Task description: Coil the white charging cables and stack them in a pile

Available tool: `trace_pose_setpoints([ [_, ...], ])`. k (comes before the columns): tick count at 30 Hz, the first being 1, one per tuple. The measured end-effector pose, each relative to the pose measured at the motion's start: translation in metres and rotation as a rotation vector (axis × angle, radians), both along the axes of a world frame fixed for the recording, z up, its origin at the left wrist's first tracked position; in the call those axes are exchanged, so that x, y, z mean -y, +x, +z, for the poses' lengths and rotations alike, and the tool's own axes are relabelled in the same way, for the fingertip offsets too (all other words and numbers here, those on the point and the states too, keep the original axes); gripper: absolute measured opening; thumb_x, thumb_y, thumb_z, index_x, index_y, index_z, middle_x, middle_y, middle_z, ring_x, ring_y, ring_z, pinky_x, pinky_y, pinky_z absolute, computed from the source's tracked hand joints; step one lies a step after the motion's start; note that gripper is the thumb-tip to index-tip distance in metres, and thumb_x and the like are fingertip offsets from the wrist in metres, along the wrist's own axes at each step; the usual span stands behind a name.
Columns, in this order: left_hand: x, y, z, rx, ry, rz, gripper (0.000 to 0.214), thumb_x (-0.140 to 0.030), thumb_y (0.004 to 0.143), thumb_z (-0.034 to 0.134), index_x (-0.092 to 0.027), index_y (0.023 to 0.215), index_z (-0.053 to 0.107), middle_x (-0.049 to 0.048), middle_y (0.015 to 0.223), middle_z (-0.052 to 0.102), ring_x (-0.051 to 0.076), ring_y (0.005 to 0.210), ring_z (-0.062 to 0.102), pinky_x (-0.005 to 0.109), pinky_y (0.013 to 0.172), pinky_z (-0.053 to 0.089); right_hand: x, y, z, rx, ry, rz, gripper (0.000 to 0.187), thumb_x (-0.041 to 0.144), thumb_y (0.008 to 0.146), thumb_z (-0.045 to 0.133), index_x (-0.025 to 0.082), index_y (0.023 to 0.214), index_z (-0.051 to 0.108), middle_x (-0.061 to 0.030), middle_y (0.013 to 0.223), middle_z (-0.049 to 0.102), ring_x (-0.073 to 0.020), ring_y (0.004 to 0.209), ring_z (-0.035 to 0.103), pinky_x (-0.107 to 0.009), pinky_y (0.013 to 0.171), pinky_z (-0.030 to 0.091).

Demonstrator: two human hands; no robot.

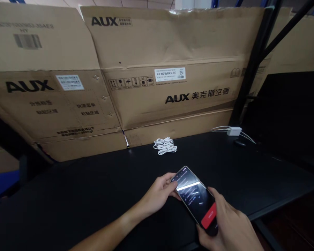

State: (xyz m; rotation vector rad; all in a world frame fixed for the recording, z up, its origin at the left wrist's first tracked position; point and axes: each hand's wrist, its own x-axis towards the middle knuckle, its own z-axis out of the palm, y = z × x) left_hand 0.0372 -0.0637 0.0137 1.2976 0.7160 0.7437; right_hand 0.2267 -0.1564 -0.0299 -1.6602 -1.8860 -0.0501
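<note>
A smartphone [192, 197] with a dark lit screen and a red button near its lower end is held tilted above the black tabletop [99, 195]. My left hand [163, 191] grips the phone's upper left edge, thumb at the screen's border. Around its lower right edge my right hand [227, 219] is closed, with fingers partly hidden beneath. Beyond the phone, a bundle of white cable [165, 145] lies coiled on the tabletop.
Flattened cardboard boxes [146, 101] stand as a wall along the back edge. A white adapter [234, 131] with cables lies at the back right, beside a small dark object [239, 142]. A black metal post [253, 66] rises behind them.
</note>
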Motion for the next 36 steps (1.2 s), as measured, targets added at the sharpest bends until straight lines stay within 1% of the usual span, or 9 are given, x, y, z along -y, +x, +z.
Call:
trace_pose_setpoints([
  [3,-0.0017,-0.0007,-0.0033,0.019,-0.031,0.006,0.038,-0.039,0.081,0.063,-0.008,0.103,0.059,0.0078,0.078,0.065,0.018,0.068,0.064,0.035,0.07,0.052,0.0003,-0.0011,0.0015,-0.014,-0.004,0.005,0.06,0.031,0.064,0.05,0.019,0.121,0.032,-0.0088,0.088,0.062,-0.0254,0.067,0.065,-0.033,0.047,0.051],
  [6,-0.0031,-0.0016,-0.0053,0.034,-0.032,0.002,0.036,-0.037,0.083,0.06,-0.007,0.102,0.059,0.0087,0.078,0.065,0.018,0.068,0.064,0.035,0.07,0.052,0.0006,-0.0011,0.0031,-0.017,-0.023,0.004,0.059,0.031,0.065,0.051,0.019,0.12,0.033,-0.0085,0.088,0.062,-0.0249,0.067,0.065,-0.033,0.048,0.052],
  [11,-0.0037,-0.0019,-0.0044,0.03,-0.024,-0.005,0.035,-0.036,0.084,0.059,-0.007,0.103,0.057,0.0086,0.077,0.066,0.018,0.069,0.065,0.035,0.07,0.053,0.0011,-0.0003,0.0031,-0.016,-0.042,0.004,0.057,0.031,0.065,0.051,0.019,0.118,0.033,-0.0088,0.089,0.062,-0.0248,0.068,0.065,-0.033,0.049,0.052],
  [15,-0.0017,-0.0008,-0.0031,-0.04,0.029,0.001,0.035,-0.035,0.082,0.062,-0.008,0.103,0.056,0.0082,0.08,0.066,0.017,0.068,0.065,0.032,0.068,0.053,0.0015,-0.0016,0.0012,-0.02,-0.04,0.011,0.056,0.032,0.066,0.051,0.02,0.117,0.034,-0.0083,0.089,0.062,-0.0248,0.069,0.065,-0.033,0.048,0.052],
  [19,-0.0008,0.0008,-0.0053,-0.143,0.079,0.031,0.037,-0.034,0.076,0.069,-0.009,0.099,0.054,0.0077,0.08,0.065,0.015,0.059,0.064,0.028,0.058,0.052,0.0019,-0.0031,0.0003,-0.027,-0.036,0.014,0.056,0.032,0.065,0.051,0.019,0.117,0.035,-0.0079,0.088,0.062,-0.0235,0.067,0.065,-0.032,0.047,0.053],
  [25,-0.003,0.0013,-0.0085,-0.059,0.013,0.039,0.036,-0.04,0.08,0.062,-0.008,0.094,0.053,0.0065,0.074,0.064,0.016,0.06,0.064,0.03,0.058,0.053,0.002,-0.0021,-0.0017,-0.008,-0.006,0.011,0.054,0.032,0.066,0.053,0.018,0.115,0.038,-0.0081,0.086,0.063,-0.0228,0.065,0.065,-0.03,0.046,0.052],
  [36,-0.0023,0.0019,-0.0075,-0.06,0.02,0.034,0.036,-0.04,0.081,0.061,-0.008,0.095,0.054,0.0071,0.073,0.064,0.016,0.06,0.063,0.03,0.059,0.053,0.0023,-0.0021,-0.0016,0.004,0.004,-0.007,0.055,0.034,0.065,0.053,0.017,0.116,0.038,-0.0088,0.088,0.064,-0.0229,0.067,0.066,-0.03,0.047,0.052],
])
